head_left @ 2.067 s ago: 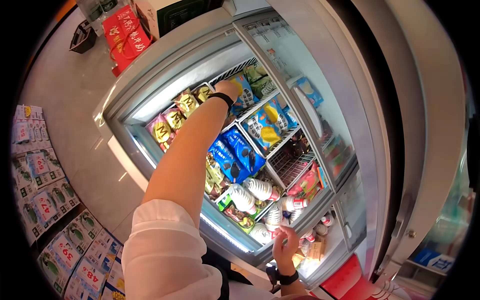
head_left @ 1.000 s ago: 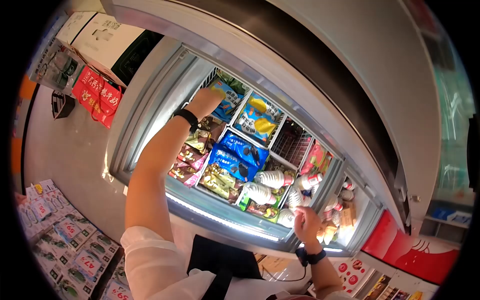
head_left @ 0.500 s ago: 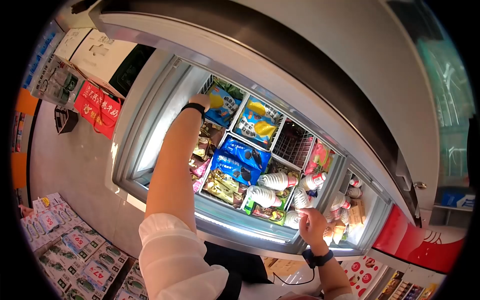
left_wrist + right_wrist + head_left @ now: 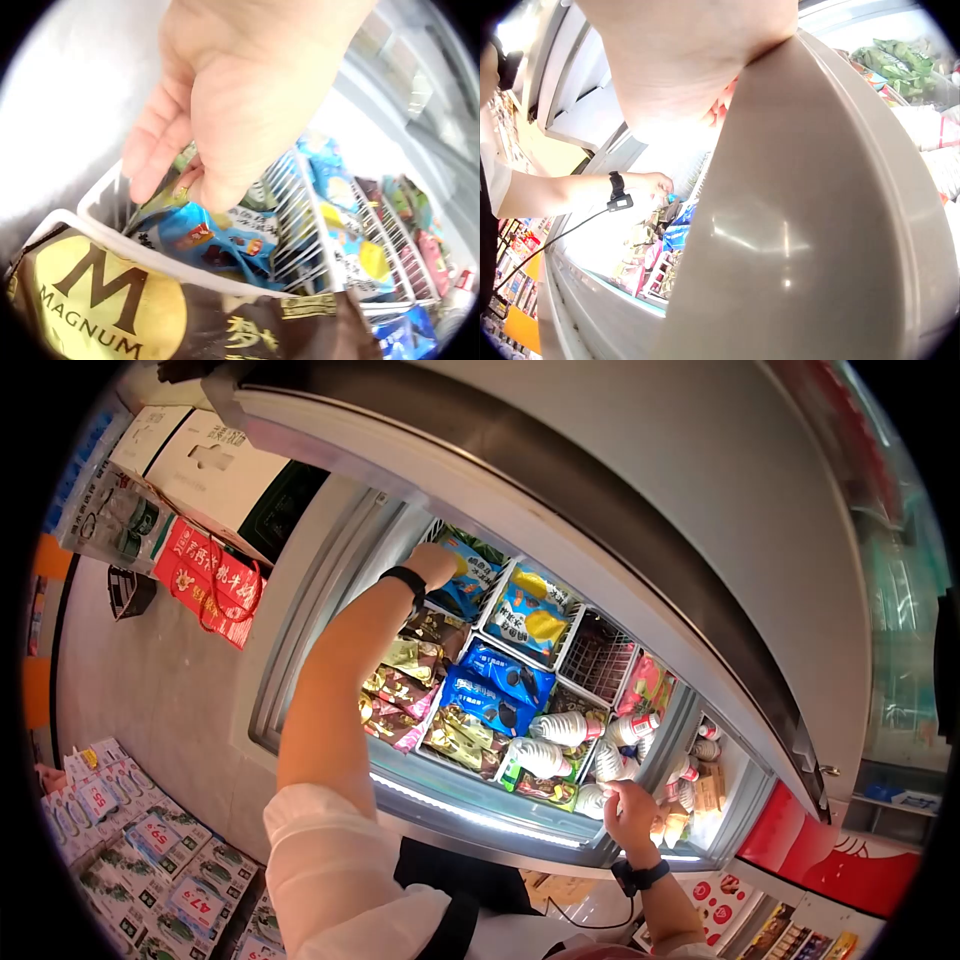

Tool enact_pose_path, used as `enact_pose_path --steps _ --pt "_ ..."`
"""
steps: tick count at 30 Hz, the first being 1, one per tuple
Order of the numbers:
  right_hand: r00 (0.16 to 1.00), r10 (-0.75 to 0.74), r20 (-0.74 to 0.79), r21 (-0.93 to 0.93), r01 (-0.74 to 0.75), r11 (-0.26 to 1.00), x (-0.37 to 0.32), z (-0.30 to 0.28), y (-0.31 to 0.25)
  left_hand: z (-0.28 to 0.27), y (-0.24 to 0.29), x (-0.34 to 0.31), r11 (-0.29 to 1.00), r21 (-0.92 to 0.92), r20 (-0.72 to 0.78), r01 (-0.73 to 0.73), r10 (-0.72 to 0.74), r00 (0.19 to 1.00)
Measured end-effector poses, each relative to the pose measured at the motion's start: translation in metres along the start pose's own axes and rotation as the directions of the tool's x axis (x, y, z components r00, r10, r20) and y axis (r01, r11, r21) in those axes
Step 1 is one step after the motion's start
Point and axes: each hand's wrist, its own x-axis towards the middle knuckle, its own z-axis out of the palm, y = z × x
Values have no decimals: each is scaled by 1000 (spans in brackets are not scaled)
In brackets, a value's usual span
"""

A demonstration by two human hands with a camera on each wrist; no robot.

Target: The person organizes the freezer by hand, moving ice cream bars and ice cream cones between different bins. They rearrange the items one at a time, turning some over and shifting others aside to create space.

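Note:
In the head view my left hand (image 4: 431,564) reaches into the far left of the freezer, palm down. The left wrist view shows its thumb and fingers pinching the edge of a blue ice cream packet (image 4: 217,240) in a white wire basket (image 4: 172,262). A brown and gold Magnum packet (image 4: 105,300) lies in front of that basket. My right hand (image 4: 631,816) is at the near side of the freezer, fingers curled over the grey frame of the lid (image 4: 817,202); its fingertips are partly hidden behind that frame in the right wrist view.
Other baskets hold dark blue packets (image 4: 490,700), blue and yellow packets (image 4: 530,615) and white bottle-shaped packs (image 4: 545,758). A wire basket (image 4: 597,660) with dark packets sits further right. Beyond the freezer's left end stand a red gift bag (image 4: 212,582) and a carton (image 4: 215,465).
My left hand came off the blue packet toward the left wall, then returned to its edge. My right hand stays at the lid frame. The head view has turned.

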Motion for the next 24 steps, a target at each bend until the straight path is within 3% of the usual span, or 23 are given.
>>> enact_pose_path --steps 2,4,7,9,10,11,13,15,16,17,19,20,23,24 --pt "1000 4 5 7 -4 1000 -5 -1 -4 -29 16 -8 994 -94 -82 -50 42 996" --pt "999 15 30 34 -16 999 -2 -3 -3 -98 43 -25 970 -208 -125 -125 100 987" --pt "994 85 75 142 -95 985 2 -11 -6 -167 90 -46 952 -274 -5 -139 143 990" --pt "930 311 196 492 -367 789 3 -4 1 -187 124 -68 907 -405 -70 -112 92 993" --pt "935 284 212 606 -353 712 12 -11 -7 -201 142 -84 796 -569 -262 -207 63 963" --pt "942 255 218 712 -332 619 24 -21 -17 -228 162 -97 730 -666 -164 -150 52 985" --pt "982 173 78 656 -181 733 34 -31 -27 -248 203 -114 232 -972 30 31 -10 1000" --pt "971 205 121 602 -236 763 23 -28 -8 -274 239 -126 -112 -955 271 276 60 961" --pt "994 111 21 708 -93 700 27 -47 -14 -280 255 -129 -186 -924 325 334 81 942" --pt "974 187 129 936 -182 303 18 -61 -18 -280 269 -128 -206 -906 356 370 104 929" --pt "960 179 215 951 -247 185 -8 -70 3 -275 295 -128 -245 -861 421 445 146 895" --pt "954 226 198 937 -252 241 -22 -74 11 -271 314 -127 -265 -850 440 456 120 890" --pt "871 379 312 903 -396 167 -64 -91 43 -259 369 -122 229 -911 374 344 101 922" --pt "846 413 335 901 -417 123 -78 -98 53 -244 386 -121 287 -902 379 322 170 910"
